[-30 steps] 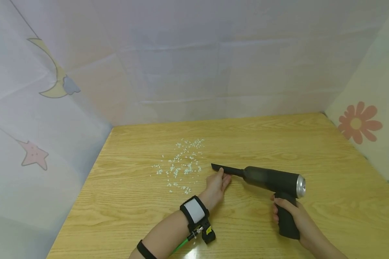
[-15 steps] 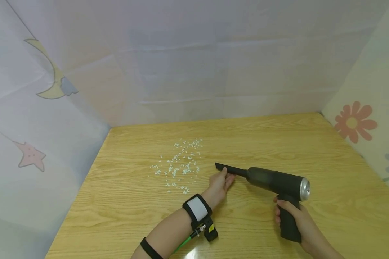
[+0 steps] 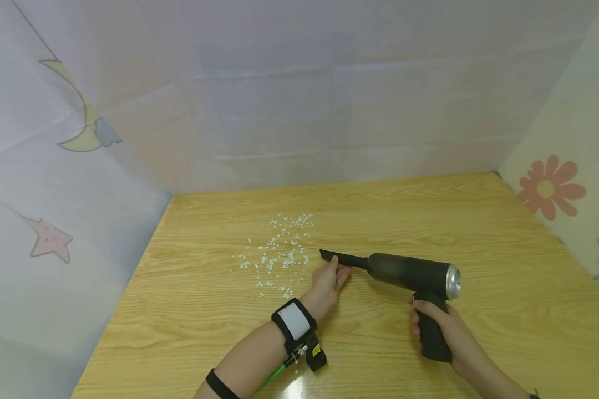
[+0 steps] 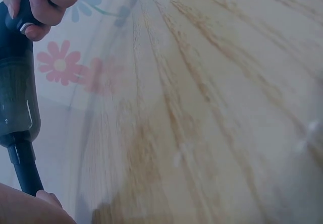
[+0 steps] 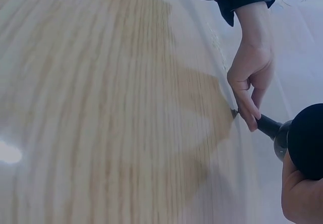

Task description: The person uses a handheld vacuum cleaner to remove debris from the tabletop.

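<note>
Over the bench (image 3: 189,321), the right hand (image 3: 441,327) is gripping a black handheld device (image 3: 404,271), the left hand (image 3: 326,282) is pinching its nozzle (image 3: 353,260) near white flakes (image 3: 287,263), a yellow wrist label (image 3: 316,350) showing illegibly.

Creased pale sheets (image 3: 279,111) (printed with a moon (image 3: 84,142), star (image 3: 51,241) and red flower (image 3: 546,189)) border a wood-grain table (image 3: 189,332).

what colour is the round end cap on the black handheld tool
The end cap is silver; it shows best in the head view.
</note>
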